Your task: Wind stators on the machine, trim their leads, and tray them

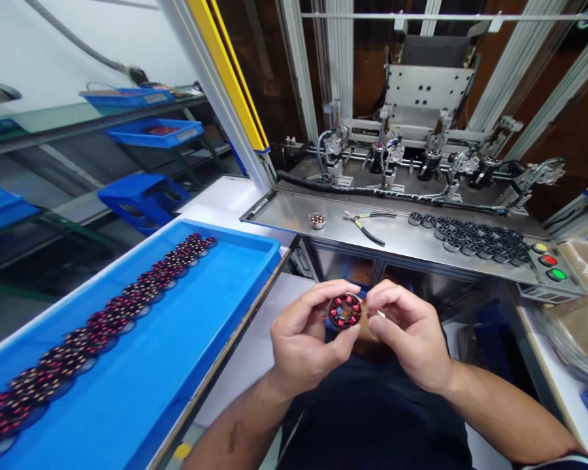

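Note:
My left hand [306, 336] pinches a small round stator [345, 311] with red copper windings, held in front of my chest. My right hand [408, 333] is closed beside it, fingertips at the stator's right edge, pinching what looks like a thin wire end. A large blue tray [186, 333] lies to my left with a long row of wound stators [122, 300] in it. On the steel shelf [402, 238] ahead lie one wound stator [317, 220], pliers [367, 225] and several black unwound cores [475, 236].
A winding machine [421, 143] with several spindles stands behind the shelf. Yellow, red and green buttons [549, 260] sit at the shelf's right end. Blue bins [149, 130] rest on racks at far left. A cardboard box with a plastic bag [583, 307] is at right.

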A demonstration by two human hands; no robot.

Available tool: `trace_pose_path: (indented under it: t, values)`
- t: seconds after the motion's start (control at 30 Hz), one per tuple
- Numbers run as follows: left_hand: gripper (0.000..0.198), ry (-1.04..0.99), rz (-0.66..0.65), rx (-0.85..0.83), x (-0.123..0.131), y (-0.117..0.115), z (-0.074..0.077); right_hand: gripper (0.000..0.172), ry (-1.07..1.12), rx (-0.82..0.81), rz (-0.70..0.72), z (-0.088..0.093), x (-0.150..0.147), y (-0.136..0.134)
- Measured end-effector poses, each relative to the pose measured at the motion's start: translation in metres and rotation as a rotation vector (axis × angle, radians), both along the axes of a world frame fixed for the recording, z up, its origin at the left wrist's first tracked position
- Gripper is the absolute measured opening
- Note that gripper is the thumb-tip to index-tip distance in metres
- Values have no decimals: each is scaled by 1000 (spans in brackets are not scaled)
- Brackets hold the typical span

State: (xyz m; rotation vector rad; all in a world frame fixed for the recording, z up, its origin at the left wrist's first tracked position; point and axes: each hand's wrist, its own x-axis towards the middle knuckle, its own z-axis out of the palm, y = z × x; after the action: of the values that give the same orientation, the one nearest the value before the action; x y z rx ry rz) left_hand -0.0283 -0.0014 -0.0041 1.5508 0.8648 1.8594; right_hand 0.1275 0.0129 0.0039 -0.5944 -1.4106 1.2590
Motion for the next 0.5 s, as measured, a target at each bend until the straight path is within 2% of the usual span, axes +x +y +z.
trace_pose_path:
  t: [0.17,0.27,0.37,0.5]
  values:
    - [49,7,-10,-1,-3,-2,0,13,-43,85,-99,2,1,0]
    - [49,41,9,23,-5,-3,1,6,-41,55,-58,3,0,0]
    - [49,80,19,48,-6,-5,3,4,-71,117,-31,6,-1,0]
    - [51,66,11,43,-4,-7,2,12,-93,175,-132,8,0,-3]
